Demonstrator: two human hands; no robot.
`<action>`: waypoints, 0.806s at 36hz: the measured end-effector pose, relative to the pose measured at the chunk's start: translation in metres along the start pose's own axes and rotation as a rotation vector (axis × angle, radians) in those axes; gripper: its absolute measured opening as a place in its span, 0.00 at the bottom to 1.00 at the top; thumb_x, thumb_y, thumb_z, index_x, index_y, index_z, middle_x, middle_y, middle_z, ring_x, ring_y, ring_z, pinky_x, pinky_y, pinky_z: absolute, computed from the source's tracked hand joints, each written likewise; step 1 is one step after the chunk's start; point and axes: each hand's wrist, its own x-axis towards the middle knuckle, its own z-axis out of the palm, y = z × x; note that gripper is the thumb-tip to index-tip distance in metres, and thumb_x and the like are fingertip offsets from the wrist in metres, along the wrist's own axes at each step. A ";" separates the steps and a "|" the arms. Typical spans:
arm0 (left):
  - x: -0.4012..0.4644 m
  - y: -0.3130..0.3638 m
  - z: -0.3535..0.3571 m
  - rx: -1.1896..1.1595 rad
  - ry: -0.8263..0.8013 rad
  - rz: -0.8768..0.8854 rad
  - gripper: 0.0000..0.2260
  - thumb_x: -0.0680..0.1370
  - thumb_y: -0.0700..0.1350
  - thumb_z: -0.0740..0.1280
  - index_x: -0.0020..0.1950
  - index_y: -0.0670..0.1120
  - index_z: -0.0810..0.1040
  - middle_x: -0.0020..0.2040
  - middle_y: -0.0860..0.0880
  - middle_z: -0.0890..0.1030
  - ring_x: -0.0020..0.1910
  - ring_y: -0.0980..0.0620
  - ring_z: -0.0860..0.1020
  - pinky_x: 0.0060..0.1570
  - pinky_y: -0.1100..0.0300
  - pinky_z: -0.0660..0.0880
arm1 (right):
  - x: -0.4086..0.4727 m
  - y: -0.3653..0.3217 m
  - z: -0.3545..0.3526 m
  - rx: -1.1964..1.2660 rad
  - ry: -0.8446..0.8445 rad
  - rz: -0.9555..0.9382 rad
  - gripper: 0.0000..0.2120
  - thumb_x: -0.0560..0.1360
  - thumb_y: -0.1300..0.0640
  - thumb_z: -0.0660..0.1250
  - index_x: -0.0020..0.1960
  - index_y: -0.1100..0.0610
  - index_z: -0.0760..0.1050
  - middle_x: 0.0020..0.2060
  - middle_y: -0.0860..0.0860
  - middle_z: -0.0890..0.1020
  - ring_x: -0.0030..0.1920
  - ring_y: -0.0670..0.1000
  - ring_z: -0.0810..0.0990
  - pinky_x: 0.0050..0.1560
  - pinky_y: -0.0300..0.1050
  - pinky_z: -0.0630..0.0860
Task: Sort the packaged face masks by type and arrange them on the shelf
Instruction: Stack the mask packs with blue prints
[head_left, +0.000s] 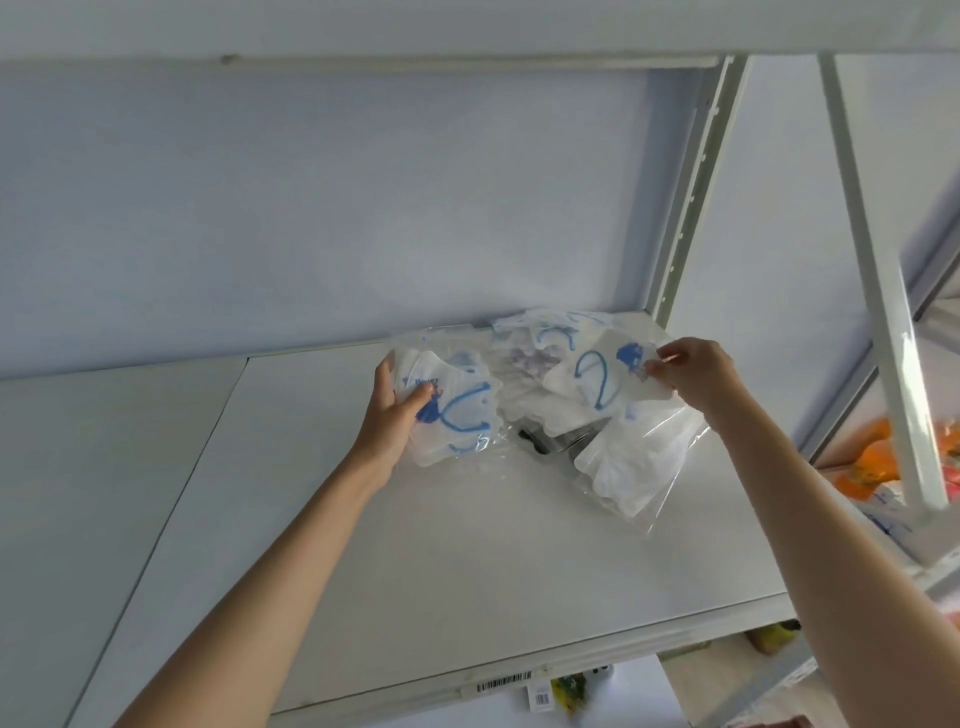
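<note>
On the white shelf (467, 545) lies a loose pile of packaged face masks (540, 364) in clear plastic bags. My left hand (395, 410) grips one pack of white masks with blue ear loops (457, 415) at its left edge, thumb on top. My right hand (691, 371) pinches the right edge of another white pack with blue loops (597, 384), lifted over the pile. A plain white mask pack (628, 473) lies at the front right of the pile, and a dark item (550, 441) shows under the packs.
A grey wall (311, 208) backs the shelf, with another shelf board (363, 31) above. White uprights (691, 208) stand at the right. Orange packaged goods (872, 462) sit on the neighbouring shelf. A barcode label (504, 682) marks the front edge; items show on the level below.
</note>
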 end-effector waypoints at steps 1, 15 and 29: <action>-0.001 0.001 0.001 -0.005 -0.002 0.006 0.18 0.80 0.35 0.62 0.66 0.50 0.64 0.43 0.49 0.77 0.39 0.55 0.75 0.42 0.68 0.73 | -0.003 -0.006 0.003 0.051 0.016 -0.035 0.14 0.73 0.58 0.71 0.56 0.61 0.79 0.44 0.55 0.79 0.38 0.53 0.74 0.33 0.39 0.70; -0.004 0.008 -0.004 0.025 -0.050 -0.006 0.25 0.80 0.39 0.64 0.74 0.51 0.60 0.50 0.52 0.79 0.48 0.55 0.79 0.57 0.58 0.74 | -0.042 -0.107 0.031 -0.432 -0.502 -0.595 0.09 0.69 0.55 0.75 0.49 0.51 0.83 0.38 0.45 0.81 0.40 0.45 0.78 0.41 0.31 0.70; -0.018 0.007 -0.008 0.062 -0.136 -0.004 0.32 0.76 0.35 0.69 0.75 0.48 0.56 0.62 0.42 0.76 0.51 0.54 0.80 0.41 0.62 0.80 | -0.057 -0.101 0.106 -0.354 0.007 -0.778 0.30 0.70 0.45 0.72 0.67 0.54 0.68 0.63 0.51 0.72 0.63 0.52 0.68 0.63 0.47 0.64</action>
